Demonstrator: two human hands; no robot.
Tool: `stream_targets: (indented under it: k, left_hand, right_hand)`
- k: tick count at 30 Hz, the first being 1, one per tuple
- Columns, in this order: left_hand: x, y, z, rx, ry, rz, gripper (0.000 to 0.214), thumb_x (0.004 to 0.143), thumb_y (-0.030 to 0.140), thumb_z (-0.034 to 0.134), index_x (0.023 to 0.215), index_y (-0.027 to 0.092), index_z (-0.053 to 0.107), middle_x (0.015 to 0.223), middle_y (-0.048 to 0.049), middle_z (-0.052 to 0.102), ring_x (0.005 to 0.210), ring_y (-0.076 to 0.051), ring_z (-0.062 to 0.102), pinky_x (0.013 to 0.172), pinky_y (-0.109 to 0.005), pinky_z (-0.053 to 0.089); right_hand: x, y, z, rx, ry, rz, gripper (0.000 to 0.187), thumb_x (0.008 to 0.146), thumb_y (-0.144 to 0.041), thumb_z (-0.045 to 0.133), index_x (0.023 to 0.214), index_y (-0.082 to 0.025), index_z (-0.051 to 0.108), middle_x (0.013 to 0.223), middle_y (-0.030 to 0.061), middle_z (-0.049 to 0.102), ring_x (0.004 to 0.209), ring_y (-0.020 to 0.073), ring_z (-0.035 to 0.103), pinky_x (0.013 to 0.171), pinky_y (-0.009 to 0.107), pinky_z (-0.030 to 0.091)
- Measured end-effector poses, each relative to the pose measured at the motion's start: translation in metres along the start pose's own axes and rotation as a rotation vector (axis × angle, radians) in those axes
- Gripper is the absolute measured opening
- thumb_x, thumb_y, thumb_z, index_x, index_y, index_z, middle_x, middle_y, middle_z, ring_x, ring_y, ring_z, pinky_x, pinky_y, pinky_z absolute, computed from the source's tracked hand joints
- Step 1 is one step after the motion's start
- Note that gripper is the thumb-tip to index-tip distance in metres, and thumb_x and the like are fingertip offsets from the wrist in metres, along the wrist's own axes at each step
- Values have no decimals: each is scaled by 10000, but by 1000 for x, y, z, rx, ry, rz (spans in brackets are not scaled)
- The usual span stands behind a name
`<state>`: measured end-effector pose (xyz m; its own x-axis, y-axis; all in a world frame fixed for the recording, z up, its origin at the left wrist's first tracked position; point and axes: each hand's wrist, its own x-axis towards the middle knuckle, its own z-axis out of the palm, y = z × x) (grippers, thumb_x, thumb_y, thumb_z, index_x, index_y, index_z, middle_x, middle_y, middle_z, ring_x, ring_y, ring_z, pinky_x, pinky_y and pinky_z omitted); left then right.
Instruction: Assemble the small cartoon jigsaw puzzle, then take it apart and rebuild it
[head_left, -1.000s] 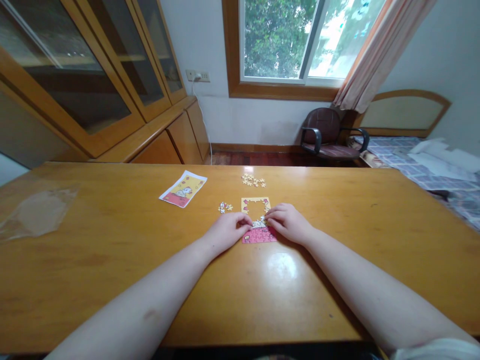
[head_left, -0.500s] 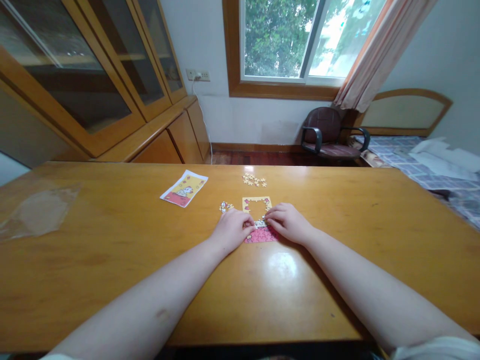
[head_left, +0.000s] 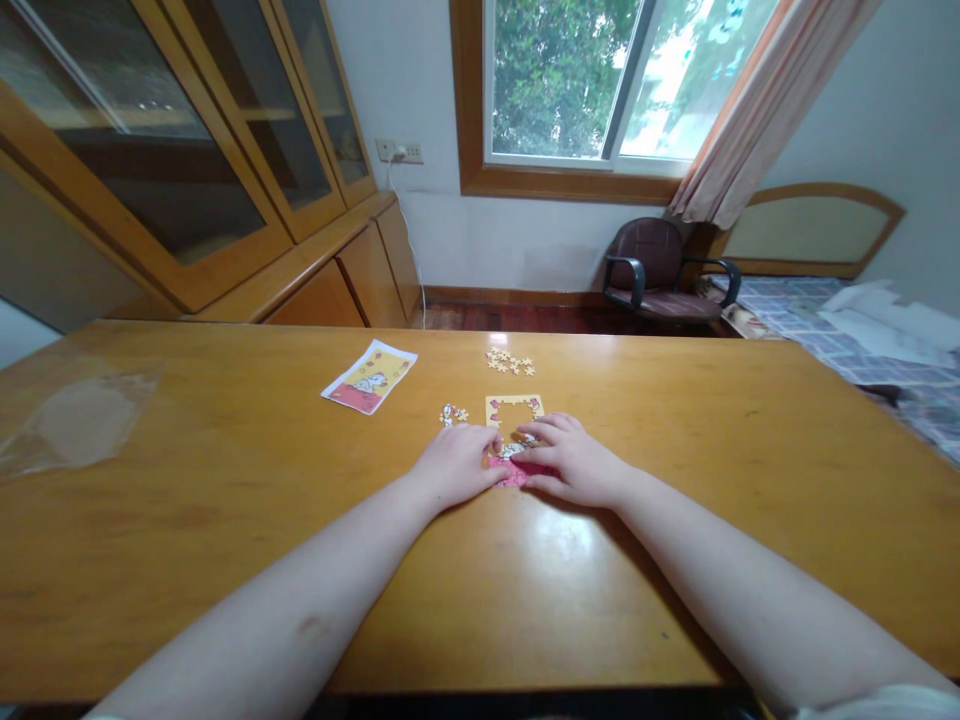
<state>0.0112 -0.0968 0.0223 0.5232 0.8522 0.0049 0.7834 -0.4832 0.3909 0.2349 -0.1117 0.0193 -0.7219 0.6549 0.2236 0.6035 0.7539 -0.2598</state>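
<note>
A partly joined jigsaw puzzle [head_left: 493,405] lies on the table, with a yellow frame around a gap in its middle and a pink strip along the near side. My left hand [head_left: 457,466] rests at its left edge, thumb and forefinger apart, touching the border. Across the right part lies my right hand [head_left: 576,462], fingers spread flat over the white and pink pieces and hiding the right edge. No loose piece shows in either hand. Beyond my left hand sits a small group of white and yellow puzzle pieces [head_left: 451,414].
Several loose yellow pieces [head_left: 510,362] lie near the far edge of the wooden table [head_left: 247,460]. To the left are a printed reference picture [head_left: 370,378] and a clear plastic bag [head_left: 79,420]. An office chair [head_left: 651,265] stands past the table.
My right hand has gone from pinched fingers to spread ones, lying flat over the puzzle's lower part. My left hand's thumb and forefinger have parted and shifted slightly left.
</note>
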Motion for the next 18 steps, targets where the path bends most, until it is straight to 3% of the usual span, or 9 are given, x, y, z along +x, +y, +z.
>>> stream_targets:
  k: [6,18]
  left_hand:
    - [1,0,0,6,-32,-45,258,712,453,668,724,212,577,718,-3,632,698,-183,591,582,-266,358]
    - [1,1,1,4,-57,-54,257,720,440,655,664,208,560,656,4,614,635,-168,570,538,-263,315]
  right_hand:
    - [-1,5,3,-23,10,29,375,878,-497,541,1140,-267,678,1264,100,576,1156,280,462,995,488,353]
    - [-2,8,5,-54,48,91,344,875,-467,557,1110,-255,690,1314,113,541,1211,305,423,1007,523,345]
